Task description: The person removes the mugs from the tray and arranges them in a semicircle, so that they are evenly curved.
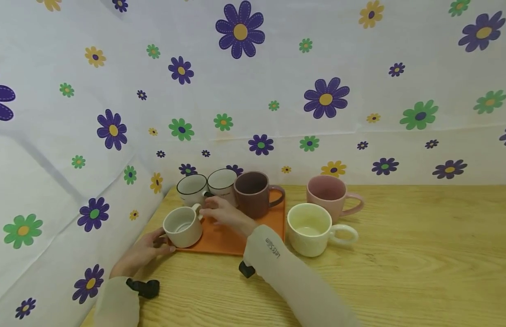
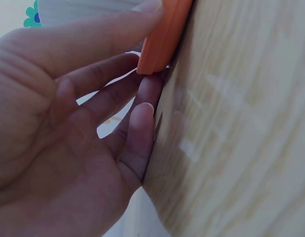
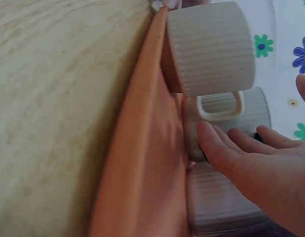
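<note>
A ribbed off-white mug (image 1: 182,227) stands upright at the front left of an orange tray (image 1: 224,238), its handle toward the back right. My left hand (image 1: 144,250) is at the tray's front left corner, thumb along the front edge and fingers bent round the side, as the left wrist view shows at the tray's rim (image 2: 159,49). Beside the mug's handle (image 3: 221,116), my right hand (image 1: 226,213) holds nothing, its fingers fairly straight. Behind it stand two white mugs with dark rims, a left one (image 1: 191,186) and a right one (image 1: 222,181), and a dark brown mug (image 1: 253,195).
To the right of the tray, a cream mug (image 1: 307,234) and a pink mug (image 1: 326,193) stand on the wooden table (image 1: 420,254), handles pointing right. A flower-patterned white cloth (image 1: 277,63) hangs behind and along the left side.
</note>
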Tool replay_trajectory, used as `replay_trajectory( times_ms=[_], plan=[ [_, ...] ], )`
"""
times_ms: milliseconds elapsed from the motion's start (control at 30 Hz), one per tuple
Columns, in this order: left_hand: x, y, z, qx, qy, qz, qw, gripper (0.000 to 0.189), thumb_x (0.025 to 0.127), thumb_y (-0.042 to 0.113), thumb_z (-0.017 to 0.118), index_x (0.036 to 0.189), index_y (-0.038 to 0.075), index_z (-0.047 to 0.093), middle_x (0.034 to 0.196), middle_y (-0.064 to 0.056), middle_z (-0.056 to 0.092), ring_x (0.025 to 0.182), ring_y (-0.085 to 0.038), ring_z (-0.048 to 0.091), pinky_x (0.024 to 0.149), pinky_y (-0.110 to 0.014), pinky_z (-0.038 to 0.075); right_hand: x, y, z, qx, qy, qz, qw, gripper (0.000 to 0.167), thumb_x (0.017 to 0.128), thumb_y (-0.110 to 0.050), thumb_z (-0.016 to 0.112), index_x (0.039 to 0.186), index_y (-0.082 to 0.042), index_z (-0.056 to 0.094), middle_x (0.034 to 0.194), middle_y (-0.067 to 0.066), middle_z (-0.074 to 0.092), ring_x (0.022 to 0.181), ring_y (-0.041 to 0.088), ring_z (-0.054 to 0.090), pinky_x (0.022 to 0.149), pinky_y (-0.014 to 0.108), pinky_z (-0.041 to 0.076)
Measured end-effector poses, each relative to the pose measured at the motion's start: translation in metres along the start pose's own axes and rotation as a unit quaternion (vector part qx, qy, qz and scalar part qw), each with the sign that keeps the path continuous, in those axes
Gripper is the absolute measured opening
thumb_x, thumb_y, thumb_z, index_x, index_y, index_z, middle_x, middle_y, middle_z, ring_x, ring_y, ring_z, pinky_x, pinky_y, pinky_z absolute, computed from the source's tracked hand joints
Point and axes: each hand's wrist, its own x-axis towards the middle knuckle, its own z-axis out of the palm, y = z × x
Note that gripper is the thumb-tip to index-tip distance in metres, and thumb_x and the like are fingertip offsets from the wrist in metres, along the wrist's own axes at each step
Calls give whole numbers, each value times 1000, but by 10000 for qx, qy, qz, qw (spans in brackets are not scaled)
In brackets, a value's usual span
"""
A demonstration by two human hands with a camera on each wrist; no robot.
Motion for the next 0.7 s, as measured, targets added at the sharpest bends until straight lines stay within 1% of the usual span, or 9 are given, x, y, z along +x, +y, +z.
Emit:
replay_trajectory(
  times_ms=[167,333,400,567,700],
  plan=[
    [2,1,0,29,17,-74,10000,75,91,11,72,151,-13,33,135,-31,55,127,-46,49,106,-67,33,3,3,2,94,-99,115,9998,57,103,-19,59,153,-2,38,155,17,42,132,36,49,106,52,43],
    [2,1,-2,113,50,-98,9999,74,93,12,72,150,-13,34,132,-29,58,126,-46,49,106,-68,32,5,4,5,349,-114,110,9993,55,103,-18,60,153,-4,41,154,15,44,132,35,49,107,53,41],
    [1,1,-1,111,69,-162,9998,73,93,12,72,151,-12,33,132,-29,58,127,-47,49,106,-68,32,6,6,6,383,-97,143,9991,54,103,-19,60,153,-5,42,154,15,45,131,35,50,107,53,42],
    [-1,3,1,93,-10,-273,9996,76,94,13,72,152,-12,30,136,-31,55,129,-50,47,106,-71,29,4,11,5,625,-152,258,9976,51,104,-18,58,151,-4,44,149,16,49,134,39,48,107,53,42],
    [1,4,2,78,-40,-207,9997,76,94,12,71,153,-12,29,133,-30,58,129,-50,48,106,-72,28,5,12,2,723,-220,244,9968,50,104,-17,58,150,-3,45,143,16,53,135,40,46,106,53,42]
  ],
)
